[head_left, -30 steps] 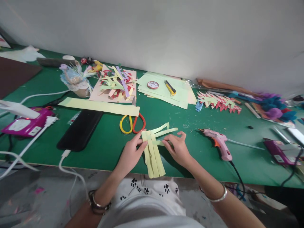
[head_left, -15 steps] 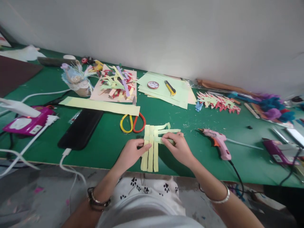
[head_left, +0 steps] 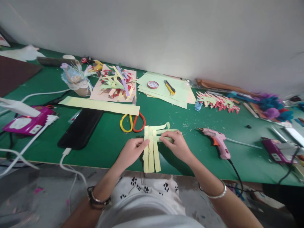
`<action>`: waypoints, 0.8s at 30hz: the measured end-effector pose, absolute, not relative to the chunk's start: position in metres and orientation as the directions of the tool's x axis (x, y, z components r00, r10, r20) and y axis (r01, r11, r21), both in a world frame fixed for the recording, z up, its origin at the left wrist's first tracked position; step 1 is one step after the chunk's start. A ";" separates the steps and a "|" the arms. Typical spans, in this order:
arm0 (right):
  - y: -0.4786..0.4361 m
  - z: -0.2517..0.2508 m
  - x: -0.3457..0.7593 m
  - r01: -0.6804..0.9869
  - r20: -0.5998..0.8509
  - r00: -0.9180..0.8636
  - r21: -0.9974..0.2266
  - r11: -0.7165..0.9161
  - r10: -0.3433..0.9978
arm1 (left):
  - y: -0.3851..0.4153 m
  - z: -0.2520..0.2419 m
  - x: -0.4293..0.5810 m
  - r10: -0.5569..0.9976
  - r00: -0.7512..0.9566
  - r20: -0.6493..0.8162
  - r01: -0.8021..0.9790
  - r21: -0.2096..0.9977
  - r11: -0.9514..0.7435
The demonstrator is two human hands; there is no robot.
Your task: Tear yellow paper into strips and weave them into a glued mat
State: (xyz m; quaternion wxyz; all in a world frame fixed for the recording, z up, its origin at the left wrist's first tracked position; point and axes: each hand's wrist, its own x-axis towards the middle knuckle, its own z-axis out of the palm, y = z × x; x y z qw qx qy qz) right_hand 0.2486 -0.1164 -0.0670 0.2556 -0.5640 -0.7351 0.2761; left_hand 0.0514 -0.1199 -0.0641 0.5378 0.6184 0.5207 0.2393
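Note:
Several pale yellow paper strips (head_left: 151, 158) hang side by side toward the table's front edge, crossed near their upper ends by light green strips (head_left: 162, 127) that stick out to the right. My left hand (head_left: 133, 152) pinches the woven strips at their left side, thumb on top. Between the thumb and fingers of my right hand (head_left: 177, 145) is the lowest green paper strip (head_left: 157, 138). Just beyond the weave lie scissors (head_left: 132, 123) with one yellow and one red handle, their blades partly under a long yellow paper band (head_left: 102, 106).
To the right lies a pink glue gun (head_left: 219, 141); a black phone (head_left: 82, 128) is on the left. Farther back are a pile of paper scraps (head_left: 117, 80), green sheets (head_left: 163, 95) bearing a yellow cutter (head_left: 170, 87), and a red-and-green woven paper piece (head_left: 218, 101).
My right hand has shifted slightly left and up along the green strip. The lower ends of the yellow strips have swung a little to the right. My left hand keeps its pinch.

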 end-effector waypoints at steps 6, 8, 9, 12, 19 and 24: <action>-0.112 -0.066 0.253 0.580 -0.075 -0.303 -0.806 0.121 0.950 | -0.124 -0.067 0.053 0.943 0.284 -0.177 0.438 0.898 0.037; -0.110 -0.064 0.254 0.538 -0.139 -0.360 -0.838 0.083 0.922 | -0.124 -0.067 0.052 0.940 0.296 -0.172 0.439 0.898 0.026; -0.109 -0.062 0.255 0.539 -0.173 -0.388 -0.839 0.071 0.905 | -0.124 -0.067 0.051 0.937 0.304 -0.171 0.440 0.898 0.021; -0.107 -0.058 0.254 0.566 -0.274 -0.443 -0.824 0.030 0.853 | -0.124 -0.067 0.049 0.928 0.328 -0.176 0.442 0.897 0.014; -0.104 -0.053 0.251 0.521 -0.282 -0.429 -0.854 -0.020 0.858 | -0.122 -0.067 0.046 0.899 0.370 -0.233 0.405 0.912 0.070; -0.102 -0.048 0.252 0.507 -0.277 -0.406 -0.861 -0.037 0.871 | -0.118 -0.064 0.045 0.857 0.425 -0.292 0.406 0.907 0.108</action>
